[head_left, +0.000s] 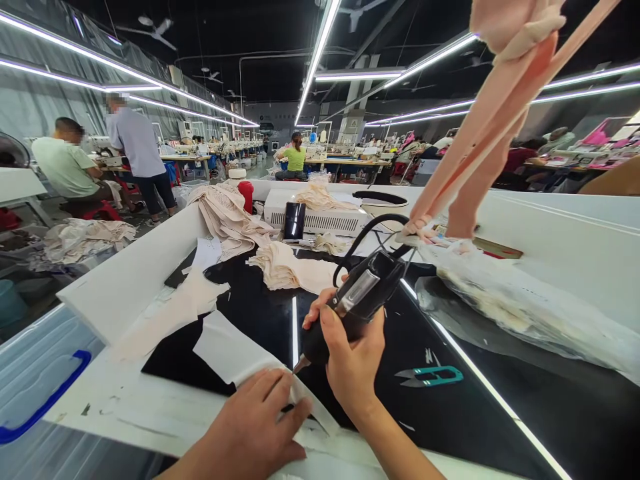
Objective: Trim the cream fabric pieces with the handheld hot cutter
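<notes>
My right hand [353, 350] is wrapped round a black corded hand tool [363, 293] with a narrow pointed tip, whose exact kind I cannot make out. The tip points down at the edge of a white fabric piece [235, 343] near my left fingertips. My left hand [265, 417] lies on that piece with its fingers stretched out, pressing it against the glossy black work surface [250, 293]. Part of the fabric is hidden under this hand. To the right of my right hand lie teal thread snips [433, 377].
Pale fabric stacks [285, 267] and a white vented box [320, 213] stand at the back. Pink cloth strips [480, 127] hang above the tool's cable. A plastic bag [525, 303] lies right. White side panels [135, 267] edge the table. Several people sit or stand beyond.
</notes>
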{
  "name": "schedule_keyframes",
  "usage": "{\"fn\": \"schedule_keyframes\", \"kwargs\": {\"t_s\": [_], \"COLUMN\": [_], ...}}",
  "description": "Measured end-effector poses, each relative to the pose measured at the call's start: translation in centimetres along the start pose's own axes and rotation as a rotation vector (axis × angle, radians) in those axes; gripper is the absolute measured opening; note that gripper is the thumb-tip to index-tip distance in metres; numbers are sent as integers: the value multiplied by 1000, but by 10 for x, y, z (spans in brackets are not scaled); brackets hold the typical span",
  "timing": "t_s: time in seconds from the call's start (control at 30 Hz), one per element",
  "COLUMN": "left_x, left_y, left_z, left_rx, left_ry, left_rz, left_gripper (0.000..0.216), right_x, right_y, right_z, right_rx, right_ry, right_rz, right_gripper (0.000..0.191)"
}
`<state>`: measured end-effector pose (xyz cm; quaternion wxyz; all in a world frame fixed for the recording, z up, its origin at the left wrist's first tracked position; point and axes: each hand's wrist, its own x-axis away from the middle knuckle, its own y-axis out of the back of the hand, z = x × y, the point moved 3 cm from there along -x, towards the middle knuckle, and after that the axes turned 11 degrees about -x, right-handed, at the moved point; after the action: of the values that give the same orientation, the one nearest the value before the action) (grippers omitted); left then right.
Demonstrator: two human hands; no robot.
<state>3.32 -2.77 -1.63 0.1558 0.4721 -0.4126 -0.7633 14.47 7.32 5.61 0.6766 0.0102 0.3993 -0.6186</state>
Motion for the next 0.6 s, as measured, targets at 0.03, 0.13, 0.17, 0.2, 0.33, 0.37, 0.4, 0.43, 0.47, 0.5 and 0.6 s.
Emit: {"fn": "schedule_keyframes", "kwargs": {"t_s": [0.03, 0.13, 0.17, 0.2, 0.33, 0.37, 0.4, 0.43, 0.47, 0.5, 0.6], "left_x": [-2, -5, -5, -4, 5, 7, 7, 6, 3, 0, -16], "left_y": [3, 12, 15, 17, 17, 15, 13, 12, 10, 9, 7], "left_z": [1, 11, 17, 23, 47, 51, 53, 53, 51, 48, 33], "left_rx": [21, 137, 177, 202, 206, 189, 162, 122, 73, 20, -86], "left_ry": [10, 59, 76, 91, 93, 92, 94, 100, 113, 133, 203], "left_rz": [8, 120, 160, 184, 281, 323, 367, 399, 418, 431, 457], "left_gripper": [58, 34, 28, 28, 49, 55, 58, 58, 55, 50, 28], "right_x": [-1, -3, -5, -6, -10, -11, -11, -10, -9, -7, -1], "right_y": [0, 2, 3, 4, 9, 11, 13, 14, 16, 18, 24], "right_z": [0, 1, 3, 5, 21, 25, 29, 33, 36, 39, 46], "right_rx": [2, 7, 7, 8, 21, 26, 29, 33, 38, 45, 63], "right_ry": [-4, -17, -16, -12, -7, -14, -20, -28, -34, -40, -47], "right_rz": [-1, -1, -2, -4, -25, -30, -34, -38, -44, -47, -45], "right_gripper": [27, 28, 27, 25, 23, 23, 23, 23, 23, 24, 26]}}
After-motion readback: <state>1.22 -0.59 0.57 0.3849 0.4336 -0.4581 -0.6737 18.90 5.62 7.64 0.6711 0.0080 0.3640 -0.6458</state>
